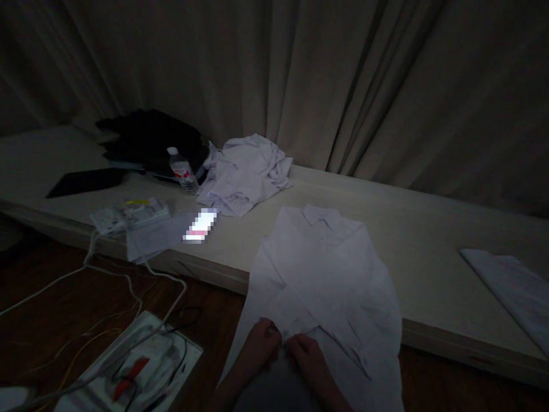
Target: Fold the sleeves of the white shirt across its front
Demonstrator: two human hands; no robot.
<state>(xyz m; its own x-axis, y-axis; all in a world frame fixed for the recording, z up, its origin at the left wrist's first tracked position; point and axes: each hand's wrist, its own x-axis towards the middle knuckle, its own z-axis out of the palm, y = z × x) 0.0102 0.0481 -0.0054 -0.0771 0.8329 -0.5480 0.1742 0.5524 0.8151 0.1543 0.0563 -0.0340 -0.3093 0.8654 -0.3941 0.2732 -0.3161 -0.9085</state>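
The shirt is spread flat on the bed; its hem is pinched by the left hand and right hand, for folding.

Single head-worn view, forward and down, close over the hands, toward mattress and curtain.

both hands low and close together, left hand beside right hand, fingers curled, seemingly pinching; dim light hides details.
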